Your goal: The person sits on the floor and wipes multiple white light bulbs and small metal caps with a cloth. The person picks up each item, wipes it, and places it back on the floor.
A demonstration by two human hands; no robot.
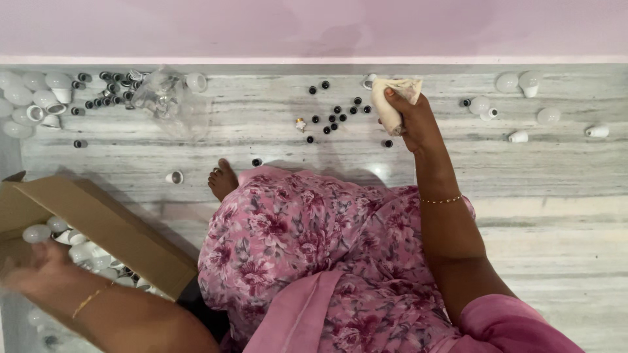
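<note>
Bulb housing [386,110], a white plastic piece, sits upright in the right hand [413,124], out over the marble floor [556,216] in front of the person. The fingers [397,98] are clamped round it together with a cream cloth [404,86] pressed against its top. Just left of it, small black caps [337,116] lie scattered on the floor, one brass-coloured bit among them. Further right, a few white domes [517,82] and short white shells [518,136] lie well apart from each other.

The left hand [36,265] is blurred, low at the edge of a cardboard box [98,222] that holds many white bulb parts; one pale dome [35,233] sits at its fingertips, but whether the fingers close on it I cannot tell. At the far left, more domes and shells [33,101] are heaped beside a cluster of black caps [108,88] and a crumpled clear plastic bag [167,98].

Judging by the full box and the many loose pieces still spread about, the work looks to be well short of finished, with one piece in hand.
</note>
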